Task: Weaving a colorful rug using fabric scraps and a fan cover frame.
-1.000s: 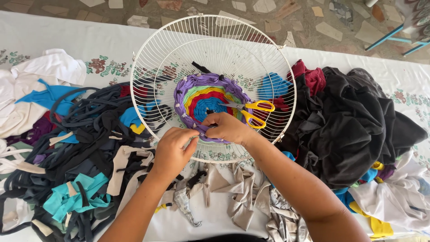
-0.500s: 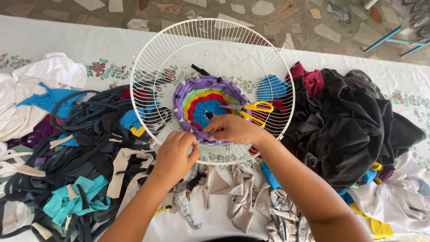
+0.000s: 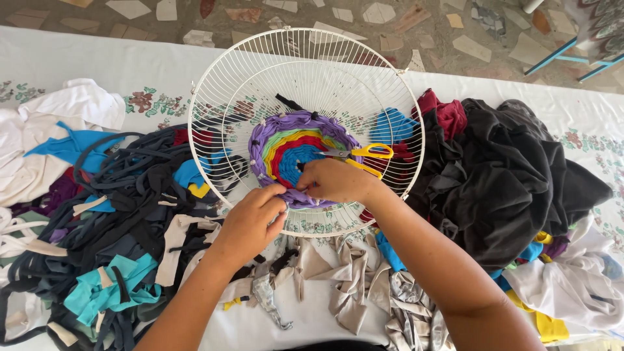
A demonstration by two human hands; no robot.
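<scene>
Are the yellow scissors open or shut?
Shut, as far as visible: the yellow scissors lie on the fan guard, blades together, tips hidden by the right hand.

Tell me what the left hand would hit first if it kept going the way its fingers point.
The left hand points up-right at the purple outer ring of the woven disc on the white fan guard; it seems already there.

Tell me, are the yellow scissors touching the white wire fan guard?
Touching. The head view shows the yellow scissors lying flat on the wires of the white fan guard, blades over the woven rainbow circle, just above the right hand.
</scene>
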